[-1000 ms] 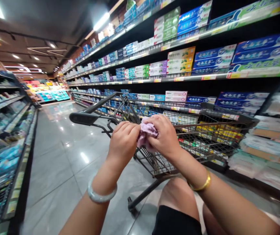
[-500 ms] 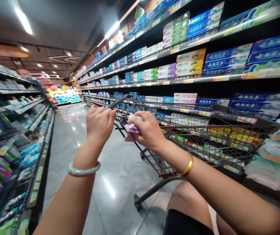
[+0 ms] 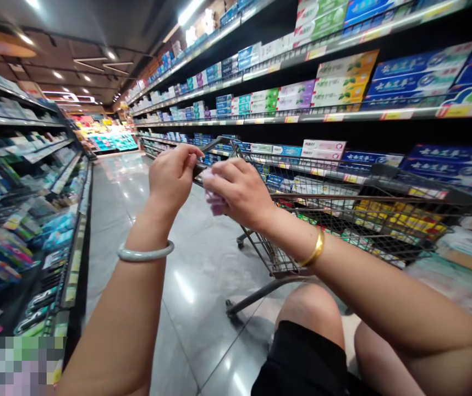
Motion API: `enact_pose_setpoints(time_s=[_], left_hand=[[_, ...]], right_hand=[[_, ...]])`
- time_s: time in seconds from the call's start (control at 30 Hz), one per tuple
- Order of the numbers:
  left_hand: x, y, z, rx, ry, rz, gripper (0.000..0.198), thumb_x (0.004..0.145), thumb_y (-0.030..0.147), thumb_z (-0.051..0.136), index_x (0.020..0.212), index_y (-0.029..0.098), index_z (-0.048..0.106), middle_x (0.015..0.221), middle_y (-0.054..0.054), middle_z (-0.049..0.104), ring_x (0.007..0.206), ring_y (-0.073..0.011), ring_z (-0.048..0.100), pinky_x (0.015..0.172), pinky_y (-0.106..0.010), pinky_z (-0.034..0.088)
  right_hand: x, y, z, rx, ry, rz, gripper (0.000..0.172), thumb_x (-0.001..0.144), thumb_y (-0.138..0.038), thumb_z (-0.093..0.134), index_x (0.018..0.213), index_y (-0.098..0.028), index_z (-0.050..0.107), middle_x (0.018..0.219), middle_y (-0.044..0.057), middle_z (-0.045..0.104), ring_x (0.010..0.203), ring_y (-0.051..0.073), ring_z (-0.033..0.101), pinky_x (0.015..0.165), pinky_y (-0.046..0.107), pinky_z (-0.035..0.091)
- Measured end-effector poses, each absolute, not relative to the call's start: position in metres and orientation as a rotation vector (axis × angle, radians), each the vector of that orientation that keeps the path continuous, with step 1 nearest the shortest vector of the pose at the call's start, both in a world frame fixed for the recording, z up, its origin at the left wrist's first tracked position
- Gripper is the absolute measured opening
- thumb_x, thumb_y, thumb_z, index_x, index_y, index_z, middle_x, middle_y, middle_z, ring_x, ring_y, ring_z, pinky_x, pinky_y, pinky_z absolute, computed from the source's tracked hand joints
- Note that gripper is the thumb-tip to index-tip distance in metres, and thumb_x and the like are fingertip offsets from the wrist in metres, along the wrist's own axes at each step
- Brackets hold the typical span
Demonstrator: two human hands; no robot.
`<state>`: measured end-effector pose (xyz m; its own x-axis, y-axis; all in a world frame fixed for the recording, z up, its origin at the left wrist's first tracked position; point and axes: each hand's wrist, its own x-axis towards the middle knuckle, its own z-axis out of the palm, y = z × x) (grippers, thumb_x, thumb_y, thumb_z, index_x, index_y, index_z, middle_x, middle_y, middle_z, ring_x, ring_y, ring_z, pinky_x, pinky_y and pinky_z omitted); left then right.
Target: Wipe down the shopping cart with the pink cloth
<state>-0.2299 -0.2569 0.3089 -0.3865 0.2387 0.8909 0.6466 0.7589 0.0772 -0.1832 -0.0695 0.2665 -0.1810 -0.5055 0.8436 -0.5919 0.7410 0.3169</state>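
My left hand, with a pale bangle at its wrist, is closed at the near end of the shopping cart's dark handle. Its fingertips are mostly turned away from me. Bunched in my right hand is a crumpled light purple cloth, just beside the left hand and close to the handle bar. The cloth is slightly blurred, and whether it touches the bar is hard to make out. To the right stretches the wire basket of the shopping cart.
Shelves of boxed toothpaste line the right side, behind the cart. On the left runs a shelf of packaged goods. Glossy floor tiles lie between them. A cart wheel stands near my bent knee.
The view has tilted down, so the hands sit higher in it. My right hand, with the cloth, has shifted left towards my left hand. The left hand stays at the handle.
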Motion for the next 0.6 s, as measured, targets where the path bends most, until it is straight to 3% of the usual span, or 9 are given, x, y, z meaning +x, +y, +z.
enact_pose_setpoints(time_s=[0.2,0.4,0.5,0.6], left_hand=[[-0.228,-0.253,0.305,-0.658,-1.96,-0.538,0.027,0.098,0.03,0.042,0.086,0.026,0.065,0.085,-0.003,0.07,0.081,-0.0213,0.06,0.084,-0.039,0.041],[-0.22,-0.239,0.295,-0.562,-1.955,-0.496,0.037,0.097,0.055,0.048,0.084,0.026,0.068,0.085,-0.005,0.065,0.098,-0.0268,0.058,0.099,-0.048,0.035],[-0.218,-0.236,0.292,-0.538,-1.955,-0.491,0.04,0.095,0.059,0.051,0.078,0.027,0.068,0.081,-0.006,0.062,0.1,-0.0288,0.056,0.098,-0.051,0.034],[-0.217,-0.233,0.29,-0.499,-1.921,-0.526,0.041,0.095,0.058,0.049,0.076,0.027,0.067,0.082,-0.006,0.061,0.102,-0.0289,0.055,0.099,-0.052,0.033]], right_hand=[[-0.178,-0.077,0.289,0.955,-1.9,-0.039,0.019,0.101,-0.032,0.053,0.112,-0.021,0.065,0.122,0.008,0.064,0.111,0.026,0.048,0.087,0.04,0.037],[-0.158,-0.023,0.227,0.996,-1.891,-0.158,0.02,0.103,-0.03,0.051,0.115,-0.021,0.064,0.126,0.008,0.064,0.113,0.025,0.047,0.086,0.039,0.034],[-0.153,-0.012,0.204,1.095,-1.911,-0.227,0.017,0.103,-0.029,0.051,0.109,-0.023,0.066,0.121,0.005,0.067,0.111,0.023,0.048,0.084,0.037,0.034],[-0.153,-0.014,0.199,0.942,-1.926,-0.098,0.019,0.102,-0.028,0.052,0.115,-0.024,0.065,0.128,0.006,0.065,0.116,0.024,0.047,0.089,0.038,0.036]])
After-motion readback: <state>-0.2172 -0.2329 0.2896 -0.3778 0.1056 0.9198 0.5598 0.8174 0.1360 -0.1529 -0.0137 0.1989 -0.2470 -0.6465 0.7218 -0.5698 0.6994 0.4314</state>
